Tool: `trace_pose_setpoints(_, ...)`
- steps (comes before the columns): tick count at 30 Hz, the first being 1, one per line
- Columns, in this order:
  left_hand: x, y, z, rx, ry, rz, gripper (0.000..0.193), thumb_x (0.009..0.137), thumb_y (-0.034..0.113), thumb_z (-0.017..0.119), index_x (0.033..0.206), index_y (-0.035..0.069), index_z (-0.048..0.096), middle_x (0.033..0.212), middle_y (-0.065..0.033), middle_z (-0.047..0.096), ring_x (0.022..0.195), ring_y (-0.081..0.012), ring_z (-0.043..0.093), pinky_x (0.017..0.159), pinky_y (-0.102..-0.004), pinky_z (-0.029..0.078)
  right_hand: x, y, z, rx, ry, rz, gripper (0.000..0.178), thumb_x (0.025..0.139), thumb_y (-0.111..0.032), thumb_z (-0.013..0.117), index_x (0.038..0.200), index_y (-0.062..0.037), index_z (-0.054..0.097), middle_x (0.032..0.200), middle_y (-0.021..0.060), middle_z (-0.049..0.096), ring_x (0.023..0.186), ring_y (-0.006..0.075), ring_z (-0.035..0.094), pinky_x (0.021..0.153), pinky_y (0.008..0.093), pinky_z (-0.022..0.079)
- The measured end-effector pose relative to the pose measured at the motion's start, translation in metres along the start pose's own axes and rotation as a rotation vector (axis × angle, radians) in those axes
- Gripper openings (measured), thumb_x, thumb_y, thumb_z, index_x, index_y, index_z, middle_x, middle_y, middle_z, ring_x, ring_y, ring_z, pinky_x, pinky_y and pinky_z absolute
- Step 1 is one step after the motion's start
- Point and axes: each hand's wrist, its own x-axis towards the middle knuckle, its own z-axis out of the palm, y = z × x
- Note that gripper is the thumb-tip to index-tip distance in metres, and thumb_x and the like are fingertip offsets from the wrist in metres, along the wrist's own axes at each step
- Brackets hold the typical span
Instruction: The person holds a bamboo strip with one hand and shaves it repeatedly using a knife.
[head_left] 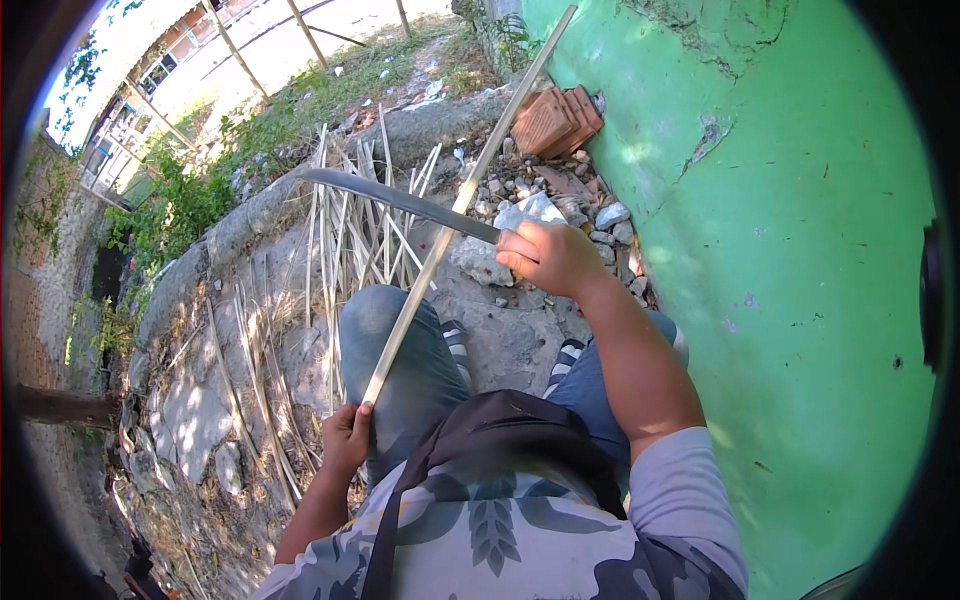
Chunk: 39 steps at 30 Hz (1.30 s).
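Observation:
My left hand (346, 437) is closed around the near end of a long pale strip (417, 290), which looks like split bamboo or wood. The strip slants up and away to the right, past my left knee, toward the green wall. In my right hand (541, 258) is the handle of a machete (400, 200), its dark curved blade pointing left. The blade crosses the strip about midway and appears to lie against it. The handle is mostly hidden inside my fist.
A bundle of pale strips (350, 215) lies ahead on the left, with more strips (255, 375) beside my left leg. Rubble (612, 216) and stacked clay bricks (556, 122) sit along the green wall (780, 300) at right. A low stone edge (225, 240) curves around the left.

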Motion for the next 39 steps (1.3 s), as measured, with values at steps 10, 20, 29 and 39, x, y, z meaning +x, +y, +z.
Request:
trace_pose_setpoints(10, -0.002, -0.001, 0.005, 0.018, 0.049, 0.021, 0.041, 0.101, 0.028, 0.063, 0.071, 0.001, 0.055, 0.055, 0.0000, 0.048, 0.057, -0.0059, 0.039, 0.049, -0.0297, 0.034, 0.000, 0.020, 0.015, -0.005, 0.055, 0.051, 0.033, 0.086, -0.051, 0.068, 0.091, -0.0184, 0.071, 0.072, 0.0094, 0.061, 0.070, 0.0358, 0.066, 0.060, 0.0456, 0.052)
trace_pose_setpoints(20, -0.002, -0.003, 0.001, -0.037, 0.022, 0.001, 0.040, 0.101, 0.028, 0.062, 0.072, 0.001, 0.054, 0.055, 0.0004, 0.045, 0.056, -0.0063, 0.037, 0.049, -0.0293, 0.033, 0.000, -0.012, 0.000, -0.016, -0.172, -0.030, 0.049, 0.083, -0.055, 0.070, 0.080, -0.0078, 0.057, 0.074, 0.0142, 0.066, 0.073, 0.0380, 0.066, 0.062, 0.0469, 0.050)
trace_pose_setpoints(29, 0.001, 0.011, 0.000, 0.056, 0.018, 0.032, 0.040, 0.101, 0.028, 0.061, 0.073, 0.001, 0.055, 0.057, -0.0002, 0.046, 0.057, -0.0073, 0.038, 0.051, -0.0295, 0.034, 0.001, 0.016, 0.010, 0.049, -0.124, 0.302, 0.054, 0.086, -0.062, 0.063, 0.087, -0.0086, 0.063, 0.077, 0.0182, 0.068, 0.079, 0.0413, 0.067, 0.070, 0.0491, 0.052)
trace_pose_setpoints(39, -0.004, 0.007, 0.003, 0.038, 0.039, 0.042, 0.040, 0.101, 0.029, 0.062, 0.073, 0.001, 0.055, 0.057, 0.0005, 0.046, 0.057, -0.0078, 0.038, 0.051, -0.0297, 0.034, 0.000, 0.018, 0.016, 0.241, -0.170, 0.201, 0.050, 0.086, -0.058, 0.066, 0.084, -0.0086, 0.064, 0.075, 0.0178, 0.067, 0.076, 0.0407, 0.066, 0.066, 0.0477, 0.051)
